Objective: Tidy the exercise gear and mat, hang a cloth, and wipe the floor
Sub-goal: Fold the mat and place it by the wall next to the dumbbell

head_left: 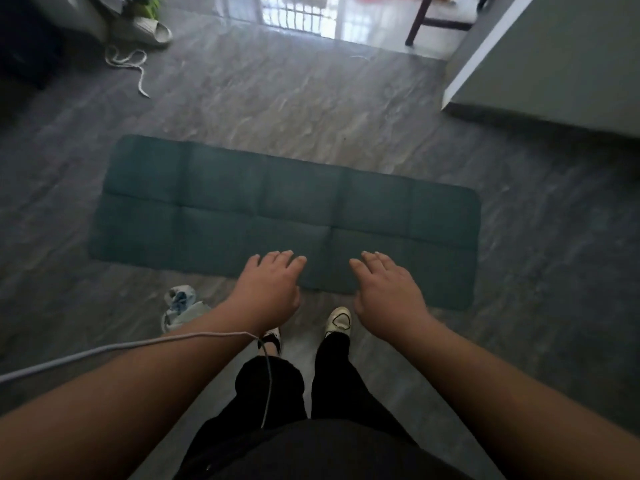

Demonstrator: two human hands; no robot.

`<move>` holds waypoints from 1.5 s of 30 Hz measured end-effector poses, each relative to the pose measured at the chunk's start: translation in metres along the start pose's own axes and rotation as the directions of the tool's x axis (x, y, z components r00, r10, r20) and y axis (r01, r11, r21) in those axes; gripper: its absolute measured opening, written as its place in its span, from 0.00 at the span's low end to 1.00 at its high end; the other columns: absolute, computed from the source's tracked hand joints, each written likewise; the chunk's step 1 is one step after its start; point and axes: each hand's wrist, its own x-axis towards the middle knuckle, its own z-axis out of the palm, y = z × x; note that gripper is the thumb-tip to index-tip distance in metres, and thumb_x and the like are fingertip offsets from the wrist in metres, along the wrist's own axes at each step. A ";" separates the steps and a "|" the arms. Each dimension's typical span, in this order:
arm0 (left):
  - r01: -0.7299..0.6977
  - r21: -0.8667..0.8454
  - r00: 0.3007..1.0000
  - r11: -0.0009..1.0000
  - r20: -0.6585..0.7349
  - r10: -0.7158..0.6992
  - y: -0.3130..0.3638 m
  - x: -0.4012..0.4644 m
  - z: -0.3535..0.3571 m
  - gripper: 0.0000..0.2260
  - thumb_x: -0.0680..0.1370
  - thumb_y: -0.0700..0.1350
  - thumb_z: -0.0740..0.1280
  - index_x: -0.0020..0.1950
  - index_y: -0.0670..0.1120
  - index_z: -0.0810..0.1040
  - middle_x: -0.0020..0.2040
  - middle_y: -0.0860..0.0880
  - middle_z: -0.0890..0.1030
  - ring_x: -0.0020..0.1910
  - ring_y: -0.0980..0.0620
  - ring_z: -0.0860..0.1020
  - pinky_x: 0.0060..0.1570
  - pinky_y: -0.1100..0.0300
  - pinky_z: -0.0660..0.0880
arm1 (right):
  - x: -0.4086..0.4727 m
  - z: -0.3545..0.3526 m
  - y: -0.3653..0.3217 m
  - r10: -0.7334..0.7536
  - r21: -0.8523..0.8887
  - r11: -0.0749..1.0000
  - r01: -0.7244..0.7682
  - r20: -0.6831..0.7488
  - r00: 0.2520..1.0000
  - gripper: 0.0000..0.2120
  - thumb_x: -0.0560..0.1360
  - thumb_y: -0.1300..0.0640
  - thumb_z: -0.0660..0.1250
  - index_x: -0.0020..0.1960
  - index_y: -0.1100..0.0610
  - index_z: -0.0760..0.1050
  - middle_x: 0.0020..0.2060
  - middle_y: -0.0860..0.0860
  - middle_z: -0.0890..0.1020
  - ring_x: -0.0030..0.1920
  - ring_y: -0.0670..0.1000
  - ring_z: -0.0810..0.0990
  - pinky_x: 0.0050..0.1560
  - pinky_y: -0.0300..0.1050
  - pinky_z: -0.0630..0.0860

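Reaching both hands, left (268, 284) and right (388, 292), fingers spread and empty, over the mat (277, 202); we might trip on the cloth (180, 306) beside it.

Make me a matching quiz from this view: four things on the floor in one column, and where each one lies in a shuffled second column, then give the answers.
Things:
1. green mat
2. white rope
3. slipper
4. crumpled cloth

Places:
A. far left, beside the dark furniture
B. just left of the person's feet
C. spread flat in front of both hands
D. far left, top edge, by the green plant

Pairs: 1-C, 2-A, 3-D, 4-B
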 end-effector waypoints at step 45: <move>-0.463 0.332 0.882 0.822 0.268 0.388 -0.143 0.483 0.595 0.46 0.75 0.65 0.63 0.79 0.54 0.34 0.80 0.40 0.38 0.78 0.36 0.42 0.68 0.31 0.50 | 0.438 0.630 0.160 -0.324 -0.287 0.877 0.385 0.240 0.915 0.54 0.67 0.33 0.68 0.81 0.58 0.47 0.79 0.62 0.48 0.77 0.69 0.50 0.70 0.72 0.53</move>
